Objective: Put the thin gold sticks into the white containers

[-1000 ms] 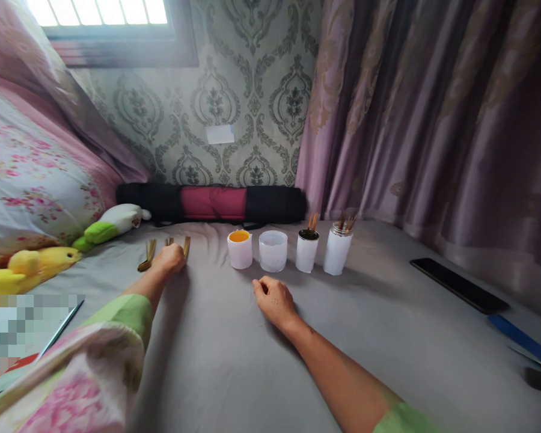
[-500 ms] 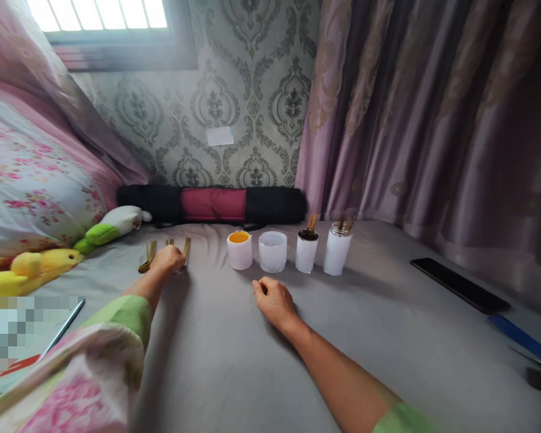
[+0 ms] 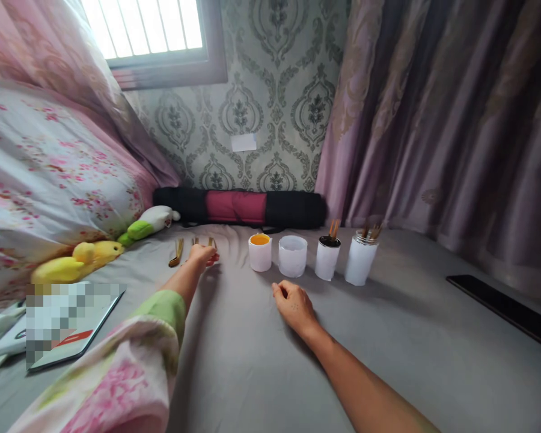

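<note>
My left hand (image 3: pixel 202 255) reaches forward on the grey sheet, fingers curled down at a small upright bundle of thin brownish sticks (image 3: pixel 212 242). Something red shows at its fingertips; what they hold is hidden. Just left stands a similar bundle (image 3: pixel 176 252), and part of another shows behind the hand. My right hand (image 3: pixel 295 305) rests on the sheet, loosely closed with nothing visible in it. Beyond it stand a white-wrapped cup with orange inside (image 3: pixel 260 255), a whitish cup (image 3: pixel 293 257), a white-wrapped dark-rimmed cup with orange sticks (image 3: pixel 327 262) and a white-wrapped jar with brown sticks (image 3: pixel 361 261).
A black and maroon roll (image 3: pixel 237 207) lies along the wall. At left are a yellow plush toy (image 3: pixel 74 264), a green and white plush toy (image 3: pixel 151 222), and a partly blurred flat item (image 3: pixel 90 322). A black phone-like slab (image 3: pixel 500 307) lies at right.
The view has turned left, so everything sits further right in the picture. My left hand stays at the stick bundles, with red now showing at its fingertips. My right hand keeps its pose.
</note>
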A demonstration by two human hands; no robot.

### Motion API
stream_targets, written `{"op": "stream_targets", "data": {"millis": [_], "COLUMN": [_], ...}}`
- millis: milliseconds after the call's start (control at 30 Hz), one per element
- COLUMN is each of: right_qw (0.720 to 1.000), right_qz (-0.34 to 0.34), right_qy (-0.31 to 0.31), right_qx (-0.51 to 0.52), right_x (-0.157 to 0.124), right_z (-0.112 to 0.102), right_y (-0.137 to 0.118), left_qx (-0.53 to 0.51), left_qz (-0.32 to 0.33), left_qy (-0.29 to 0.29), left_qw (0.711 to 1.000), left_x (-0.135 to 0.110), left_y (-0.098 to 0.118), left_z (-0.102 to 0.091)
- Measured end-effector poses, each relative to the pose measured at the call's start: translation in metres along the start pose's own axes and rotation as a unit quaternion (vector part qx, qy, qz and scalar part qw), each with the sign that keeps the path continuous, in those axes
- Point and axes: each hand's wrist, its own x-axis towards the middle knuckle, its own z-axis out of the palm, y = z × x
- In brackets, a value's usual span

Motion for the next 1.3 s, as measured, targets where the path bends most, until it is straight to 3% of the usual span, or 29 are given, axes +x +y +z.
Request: {"op": "stream_targets", "data": {"millis": [200,567,900,1300], "right_qw": [1.0,1.0,1.0,1.0], "right_qz": [0.001,-0.007,-0.017,-0.017], "right_qy": [0.003,-0.002,0.003,0.0], "right_qx": [0.0,0.008,0.012,0.01], "right_x": [0.0,0.001,0.002,0.001], "right_z": [0.0,0.0,0.002,0.001], "right_y": [0.001,0.001,0.002,0.002], "left_qx": [-0.22,-0.479,-0.562,-0.573], "left_qz": [-0.071,-0.096,-0.078,-0.038], "left_qy": [-0.056,-0.064,-0.144,-0.164], "left_qw": [0.971,0.87,0.811,0.802], "left_x": [-0.01,-0.019,-0.051,-0.072], "left_y": [0.002,-0.006,-0.007,-0.009], "left_z": [0.015,0.03,0.038,0.045]}}
